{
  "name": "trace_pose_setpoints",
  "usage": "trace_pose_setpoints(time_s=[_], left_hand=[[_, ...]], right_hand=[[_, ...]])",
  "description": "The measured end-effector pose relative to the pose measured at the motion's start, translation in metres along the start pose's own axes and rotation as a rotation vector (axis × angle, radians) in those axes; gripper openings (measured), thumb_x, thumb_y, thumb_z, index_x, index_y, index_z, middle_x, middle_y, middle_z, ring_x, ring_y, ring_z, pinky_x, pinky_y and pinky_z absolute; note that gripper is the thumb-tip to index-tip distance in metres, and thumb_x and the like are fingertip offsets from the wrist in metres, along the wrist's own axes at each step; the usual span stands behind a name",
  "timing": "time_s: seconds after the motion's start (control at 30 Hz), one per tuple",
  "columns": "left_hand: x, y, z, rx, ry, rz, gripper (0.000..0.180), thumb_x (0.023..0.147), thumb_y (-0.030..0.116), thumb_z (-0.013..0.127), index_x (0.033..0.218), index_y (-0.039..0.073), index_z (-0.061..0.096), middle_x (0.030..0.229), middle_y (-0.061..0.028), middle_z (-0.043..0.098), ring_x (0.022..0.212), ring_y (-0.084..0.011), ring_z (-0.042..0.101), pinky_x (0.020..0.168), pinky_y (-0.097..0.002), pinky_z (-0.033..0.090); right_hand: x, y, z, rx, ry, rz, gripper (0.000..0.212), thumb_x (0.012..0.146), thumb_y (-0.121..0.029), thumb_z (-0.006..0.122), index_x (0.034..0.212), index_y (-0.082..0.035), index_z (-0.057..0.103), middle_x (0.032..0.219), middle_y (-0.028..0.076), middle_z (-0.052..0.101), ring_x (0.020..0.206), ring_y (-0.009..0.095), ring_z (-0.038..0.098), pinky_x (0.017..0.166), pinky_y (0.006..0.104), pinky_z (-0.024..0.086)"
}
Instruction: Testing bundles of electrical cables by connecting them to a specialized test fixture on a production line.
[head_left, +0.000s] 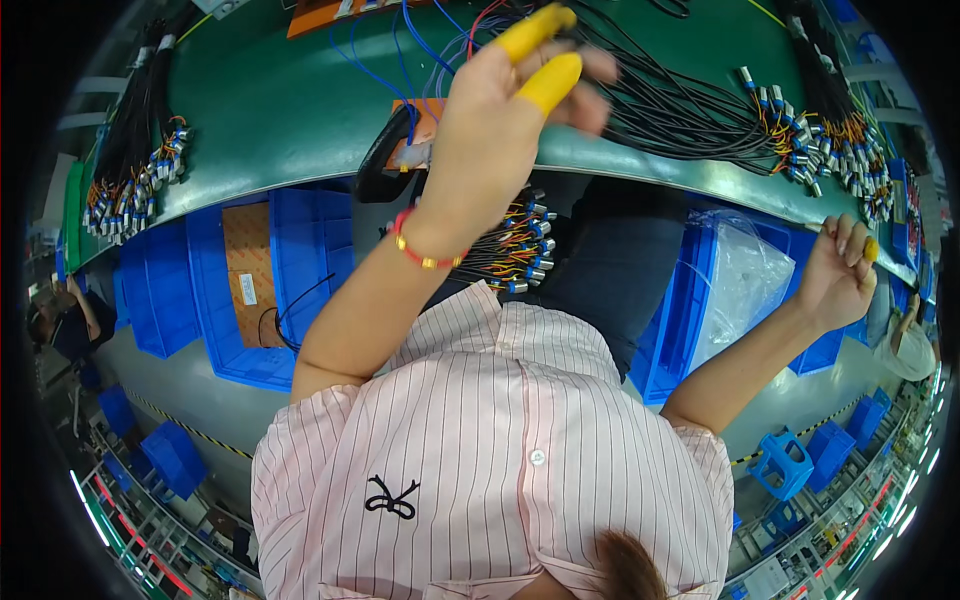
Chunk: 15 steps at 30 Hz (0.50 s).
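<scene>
Cables point(690, 125) are stretching from far middle to near right on the counter point(270, 90); left hand point(495, 130), fingers parted, is hovering nearest, leftward; right hand point(840, 280) is curling near the connectors point(800, 140); whether either is pinching anything, I cannot tell.

A wide bare stretch of the green table point(260, 105) leaves a hand room between the left cable bundle point(140, 185) and the blue wires point(420, 42). Those wires and the left hand point(505, 120) crowd the middle. Rightward, black cables point(690, 125) block a low path, though bare surface shows behind them. Connectors point(795, 135) crowd the table beyond the right hand point(840, 275).
</scene>
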<state>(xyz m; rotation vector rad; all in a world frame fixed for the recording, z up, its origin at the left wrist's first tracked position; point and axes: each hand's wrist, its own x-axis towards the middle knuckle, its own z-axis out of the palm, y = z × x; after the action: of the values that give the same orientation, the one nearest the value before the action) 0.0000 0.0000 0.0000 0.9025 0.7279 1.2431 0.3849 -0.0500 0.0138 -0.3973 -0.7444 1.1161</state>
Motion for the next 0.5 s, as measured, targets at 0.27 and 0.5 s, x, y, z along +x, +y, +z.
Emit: trace_pose_setpoints(time_s=[0.27, 0.5], left_hand=[[-0.032, -0.016, -0.007, 0.388, -0.205, 0.083, 0.05, 0.095, 0.005, 0.056, 0.142, 0.001, 0.039, 0.129, -0.0124, 0.055, 0.119, -0.0189, 0.054, 0.1, -0.0298, 0.043], [-0.108, -0.032, -0.076, 0.655, -0.032, -0.309, 0.024, 0.093, 0.004, 0.058, 0.116, 0.0, 0.064, 0.101, -0.0076, 0.066, 0.097, -0.0156, 0.063, 0.089, -0.0292, 0.049]], right_hand=[[0.057, 0.024, -0.014, -0.098, 0.146, 0.006, 0.018, 0.063, -0.008, 0.052, 0.079, 0.0, 0.046, 0.073, 0.009, 0.036, 0.075, 0.02, 0.033, 0.078, 0.0362, 0.028], [0.086, 0.066, -0.036, -0.188, 0.22, -0.024, 0.02, 0.064, -0.011, 0.046, 0.078, 0.003, 0.051, 0.071, 0.011, 0.038, 0.071, 0.022, 0.036, 0.074, 0.0349, 0.031]])
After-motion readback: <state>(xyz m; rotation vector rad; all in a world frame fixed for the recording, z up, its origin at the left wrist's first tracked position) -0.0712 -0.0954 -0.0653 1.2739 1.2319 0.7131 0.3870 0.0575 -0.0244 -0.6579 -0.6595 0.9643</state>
